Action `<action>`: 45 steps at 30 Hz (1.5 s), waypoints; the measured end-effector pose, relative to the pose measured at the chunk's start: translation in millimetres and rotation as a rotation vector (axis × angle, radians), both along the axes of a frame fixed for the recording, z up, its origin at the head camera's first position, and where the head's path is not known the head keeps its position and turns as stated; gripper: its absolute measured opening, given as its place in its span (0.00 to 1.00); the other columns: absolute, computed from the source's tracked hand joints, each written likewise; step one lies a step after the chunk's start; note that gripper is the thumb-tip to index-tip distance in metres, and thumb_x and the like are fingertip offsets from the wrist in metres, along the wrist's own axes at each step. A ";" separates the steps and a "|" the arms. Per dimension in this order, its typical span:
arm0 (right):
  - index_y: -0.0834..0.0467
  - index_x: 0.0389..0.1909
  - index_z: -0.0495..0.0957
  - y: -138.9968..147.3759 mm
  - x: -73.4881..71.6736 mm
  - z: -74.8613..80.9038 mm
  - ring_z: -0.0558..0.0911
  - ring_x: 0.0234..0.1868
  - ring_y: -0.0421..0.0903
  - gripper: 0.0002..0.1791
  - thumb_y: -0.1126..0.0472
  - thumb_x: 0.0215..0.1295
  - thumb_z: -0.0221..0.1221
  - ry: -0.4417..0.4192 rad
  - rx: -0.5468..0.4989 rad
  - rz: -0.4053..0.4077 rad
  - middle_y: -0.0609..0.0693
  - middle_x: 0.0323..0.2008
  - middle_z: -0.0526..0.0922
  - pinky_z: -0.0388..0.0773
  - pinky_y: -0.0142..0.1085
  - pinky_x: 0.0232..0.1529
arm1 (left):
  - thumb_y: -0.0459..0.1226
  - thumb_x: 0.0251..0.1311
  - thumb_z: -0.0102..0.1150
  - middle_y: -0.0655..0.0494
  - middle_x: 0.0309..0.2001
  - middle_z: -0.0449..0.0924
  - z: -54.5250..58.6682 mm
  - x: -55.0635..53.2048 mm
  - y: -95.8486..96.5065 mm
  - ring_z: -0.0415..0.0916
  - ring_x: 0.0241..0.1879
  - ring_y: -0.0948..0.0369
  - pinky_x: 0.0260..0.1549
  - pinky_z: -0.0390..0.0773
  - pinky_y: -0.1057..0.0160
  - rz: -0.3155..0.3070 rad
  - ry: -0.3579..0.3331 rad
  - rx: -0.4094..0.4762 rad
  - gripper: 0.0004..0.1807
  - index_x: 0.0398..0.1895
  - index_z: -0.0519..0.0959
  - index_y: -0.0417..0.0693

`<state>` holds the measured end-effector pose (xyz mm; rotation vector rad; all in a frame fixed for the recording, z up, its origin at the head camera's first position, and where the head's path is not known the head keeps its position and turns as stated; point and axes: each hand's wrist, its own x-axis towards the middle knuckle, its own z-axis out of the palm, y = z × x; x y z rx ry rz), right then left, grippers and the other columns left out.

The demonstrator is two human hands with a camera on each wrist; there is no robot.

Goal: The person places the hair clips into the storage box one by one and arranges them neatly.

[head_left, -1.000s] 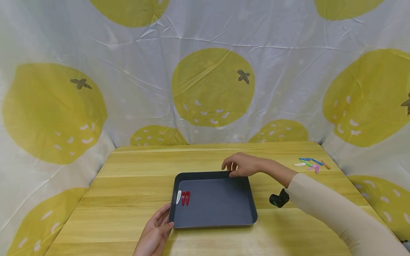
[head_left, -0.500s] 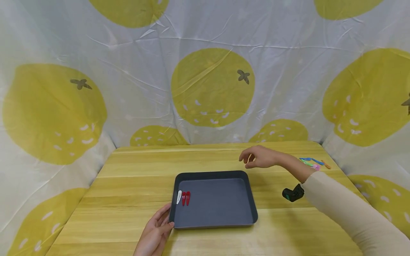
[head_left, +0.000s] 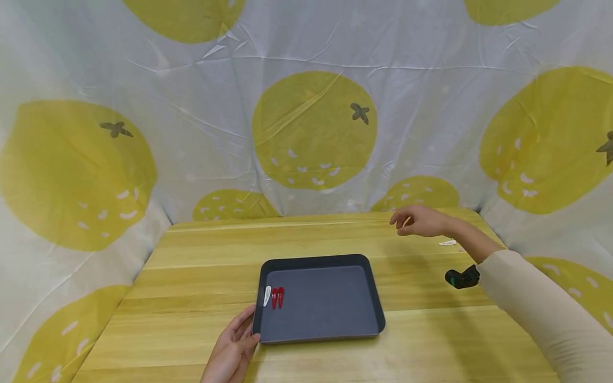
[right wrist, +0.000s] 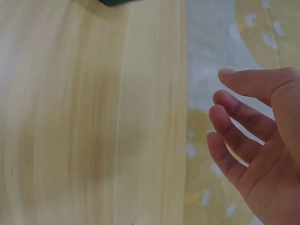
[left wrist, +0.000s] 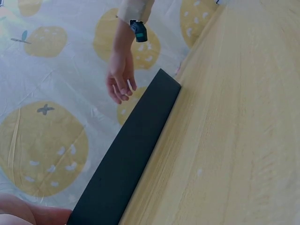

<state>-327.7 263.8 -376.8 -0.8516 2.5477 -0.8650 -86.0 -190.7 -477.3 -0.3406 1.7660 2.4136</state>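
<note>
Hair clips [head_left: 274, 298]: three in tray [head_left: 330, 303] | left hand [head_left: 232, 346] grips tray | right hand [head_left: 421, 221] loosely curled, empty

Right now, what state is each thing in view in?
Tray, flat on the table.
White clip in tray, lying near its left wall.
Red clips, lying side by side; snapped or open, cannot tell.
Outer white clip, lying on the table.
Left hand, gripping the tray's left side.
Right hand, raised, fingers loosely curled, empty.
Wrist camera, worn.
Cloth, wrinkled.

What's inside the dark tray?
One white hair clip and two red hair clips lie inside the tray, toward its left side. What is beneath them is covered and can't be seen.
</note>
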 end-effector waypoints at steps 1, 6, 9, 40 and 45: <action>0.66 0.59 0.78 5.2 -0.2 0.1 0.83 0.52 0.58 0.17 0.64 0.74 0.61 -0.007 -0.006 -0.015 0.54 0.47 0.81 0.83 0.51 0.50 | 0.13 0.64 0.41 0.26 0.77 0.45 -0.2 0.1 0.2 0.52 0.74 0.46 0.60 0.73 0.69 0.002 0.001 -0.001 0.40 0.79 0.44 0.25; 0.69 0.59 0.77 30.8 -2.0 -1.5 0.81 0.53 0.61 0.17 0.65 0.75 0.60 0.011 -0.026 -0.062 0.59 0.48 0.81 0.83 0.53 0.51 | 0.13 0.64 0.42 0.26 0.77 0.45 -1.0 0.1 0.0 0.52 0.74 0.46 0.60 0.73 0.69 0.001 -0.001 -0.004 0.40 0.79 0.44 0.26; 0.71 0.59 0.76 46.9 -3.3 -3.9 0.81 0.51 0.60 0.18 0.64 0.75 0.61 0.035 -0.008 -0.089 0.60 0.49 0.82 0.83 0.51 0.50 | 0.13 0.64 0.42 0.26 0.77 0.45 -1.1 0.1 -0.2 0.51 0.75 0.45 0.60 0.73 0.69 0.002 -0.008 -0.006 0.40 0.79 0.44 0.26; 0.78 0.62 0.70 174.1 24.8 -47.5 0.82 0.45 0.66 0.26 0.59 0.78 0.55 0.067 0.096 -0.437 0.76 0.51 0.79 0.83 0.57 0.44 | 0.14 0.65 0.42 0.28 0.76 0.48 -0.2 0.7 -3.1 0.54 0.74 0.46 0.60 0.74 0.68 -0.005 -0.009 -0.014 0.39 0.79 0.45 0.26; 0.80 0.59 0.71 184.9 29.0 -58.6 0.81 0.45 0.68 0.24 0.61 0.76 0.56 0.112 0.104 -0.508 0.75 0.47 0.80 0.83 0.53 0.40 | 0.14 0.65 0.42 0.27 0.77 0.47 -1.0 0.0 -1.3 0.53 0.74 0.46 0.61 0.73 0.68 -0.017 -0.002 -0.005 0.39 0.79 0.45 0.26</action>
